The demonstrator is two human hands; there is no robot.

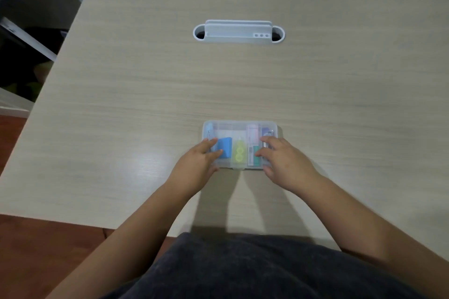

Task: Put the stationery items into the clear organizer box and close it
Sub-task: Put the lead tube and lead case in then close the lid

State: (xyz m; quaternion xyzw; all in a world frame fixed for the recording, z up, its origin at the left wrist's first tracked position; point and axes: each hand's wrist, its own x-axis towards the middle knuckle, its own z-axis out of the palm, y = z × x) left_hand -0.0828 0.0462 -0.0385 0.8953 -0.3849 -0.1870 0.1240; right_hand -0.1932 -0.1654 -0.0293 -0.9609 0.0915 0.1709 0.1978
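The clear organizer box [239, 128] lies on the table in front of me with its lid down. Through the lid I see a blue block [225, 149], a yellow-green correction-tape-like item [239, 153], a pink item [253, 135], a teal item [256, 158] and small bluish items at both far corners. My left hand [196, 165] rests on the lid's near left part, fingers spread, thumb at the front edge. My right hand [284, 160] presses the near right part the same way.
A white cable-port fitting [238, 31] is set into the light wood table [145, 92] farther away. The table's left edge runs diagonally, with dark furniture and reddish floor [36, 250] beyond it. My dark clothing fills the bottom.
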